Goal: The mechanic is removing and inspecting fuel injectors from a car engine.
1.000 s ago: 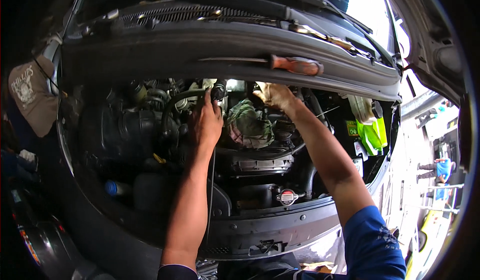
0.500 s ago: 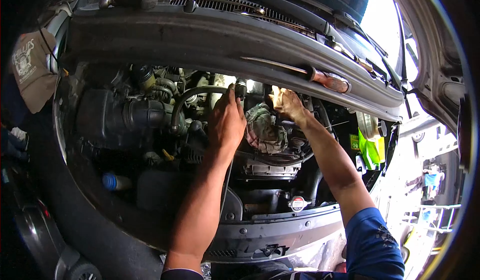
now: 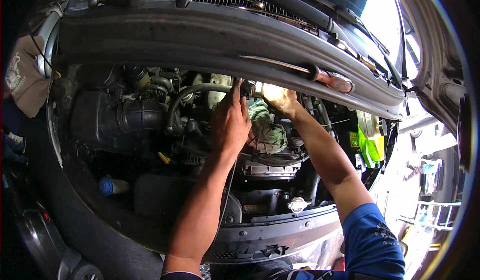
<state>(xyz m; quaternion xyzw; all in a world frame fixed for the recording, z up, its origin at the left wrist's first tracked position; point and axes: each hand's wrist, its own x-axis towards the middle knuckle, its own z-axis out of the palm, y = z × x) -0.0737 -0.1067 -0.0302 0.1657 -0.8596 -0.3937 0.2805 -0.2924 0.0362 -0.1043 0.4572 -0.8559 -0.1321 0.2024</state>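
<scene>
Both my arms reach into a car's engine bay, up to the lower edge of the grey cowl panel (image 3: 165, 37). My left hand (image 3: 231, 122) is closed around a black, lamp-like tool (image 3: 247, 88), and bright light falls just right of it. A thin black cord (image 3: 226, 200) runs down beside that forearm. Right of it, my right hand (image 3: 281, 101) reaches in at the rear of the engine; glare and the panel hide its fingertips. Between and below the hands lies a crumpled, stained rag (image 3: 268, 134) on the engine.
A screwdriver (image 3: 332, 80) rests on the cowl panel, with other metal tools (image 3: 345, 47) behind it. A black hose (image 3: 187, 91) curves left of my left hand. In front are a radiator cap (image 3: 298, 205) and a blue-capped bottle (image 3: 113, 185). Another person (image 3: 27, 75) stands at far left.
My right hand has shifted slightly left and further under the panel edge, into brighter light. The light now falls more strongly on it and the rag. My left hand has barely moved.
</scene>
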